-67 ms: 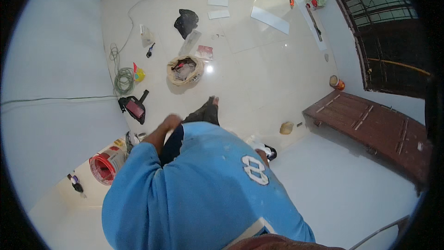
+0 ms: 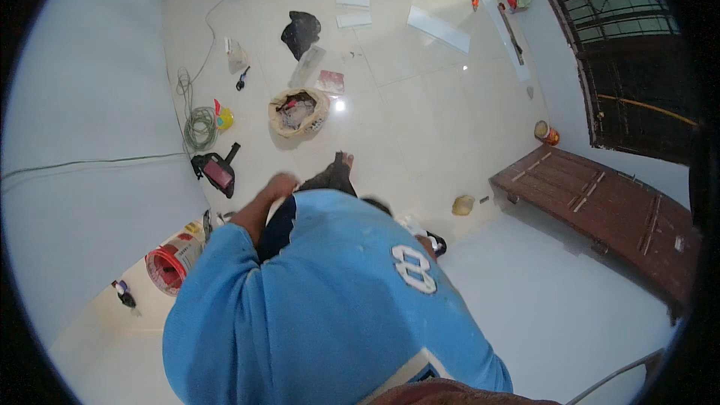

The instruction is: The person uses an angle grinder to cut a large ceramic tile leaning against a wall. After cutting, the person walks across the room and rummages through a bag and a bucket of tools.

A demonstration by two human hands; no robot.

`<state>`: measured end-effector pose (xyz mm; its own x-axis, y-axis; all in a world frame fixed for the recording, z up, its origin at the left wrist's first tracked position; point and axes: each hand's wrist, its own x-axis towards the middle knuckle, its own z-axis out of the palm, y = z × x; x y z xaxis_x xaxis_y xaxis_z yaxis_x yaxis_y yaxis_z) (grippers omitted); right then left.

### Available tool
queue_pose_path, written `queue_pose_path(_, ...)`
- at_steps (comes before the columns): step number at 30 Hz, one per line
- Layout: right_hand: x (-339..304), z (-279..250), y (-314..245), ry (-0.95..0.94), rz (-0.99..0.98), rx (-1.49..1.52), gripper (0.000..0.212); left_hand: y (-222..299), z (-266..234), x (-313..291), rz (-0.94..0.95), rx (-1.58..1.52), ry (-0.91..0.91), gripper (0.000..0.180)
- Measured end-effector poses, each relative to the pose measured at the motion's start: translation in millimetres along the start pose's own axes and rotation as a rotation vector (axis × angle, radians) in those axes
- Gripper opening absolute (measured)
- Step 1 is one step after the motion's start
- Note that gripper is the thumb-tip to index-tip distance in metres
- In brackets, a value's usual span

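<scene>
My left hand [image 2: 280, 186] is at the edge of my blue shirt [image 2: 330, 285], beside my dark trouser leg [image 2: 331, 178]. Its fingers are smeared and partly turned away, so I cannot make out a hold. Of my right hand [image 2: 427, 246] only a sliver of skin shows past the shirt's right side. Next to it are a black object [image 2: 438, 242] and some crumpled white plastic [image 2: 412, 226]; the shirt hides the fingers. One bare foot [image 2: 347, 159] shows ahead of the trouser leg.
A cloth sack [image 2: 299, 113] with things inside stands ahead. To the left are a red-rimmed bucket [image 2: 184, 252], a black bag [image 2: 217, 171] and a coiled cable [image 2: 200, 129]. White panels [image 2: 439, 29] lie farther off. At right a brown wooden door panel [image 2: 592, 210] lies near the wall.
My left hand has shifted slightly up. A dark rounded shape now shows past the shirt's front edge, right of the trouser leg. The view has tilted a little.
</scene>
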<state>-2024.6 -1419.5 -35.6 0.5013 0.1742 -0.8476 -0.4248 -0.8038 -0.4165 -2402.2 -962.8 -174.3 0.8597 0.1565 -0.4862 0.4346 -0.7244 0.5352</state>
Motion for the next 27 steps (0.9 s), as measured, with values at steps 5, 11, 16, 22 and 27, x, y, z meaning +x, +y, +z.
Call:
queue_pose_path(5, 64.8, -16.6, -182.4, -0.012, 0.008, -0.081, 0.005, 28.1, -212.8, 116.4, -0.068, -0.157, 0.295, 0.026)
queue_pose_path(11, 257.1, -58.0, -289.8, -0.204, -0.13, -0.272, 0.012, -26.5, -334.1, 255.1, -0.076, -0.075, 0.414, 0.023)
queue_pose_path(16, 431.3, -89.0, -432.2, -0.401, -0.585, -0.335, 0.023, -59.7, -419.3, 330.4, -0.137, -0.025, 0.416, 0.028)
queue_pose_path(22, 542.4, -62.3, -795.1, -0.464, -0.699, -0.596, 0.024, -82.7, -607.9, 339.6, -0.749, -0.648, 0.731, 0.039)
queue_pose_path(27, 550.2, 96.4, -1070.2, -0.208, -0.935, -1.026, 0.022, -200.0, -703.1, 373.4, -0.831, -0.645, 1.006, 0.039)
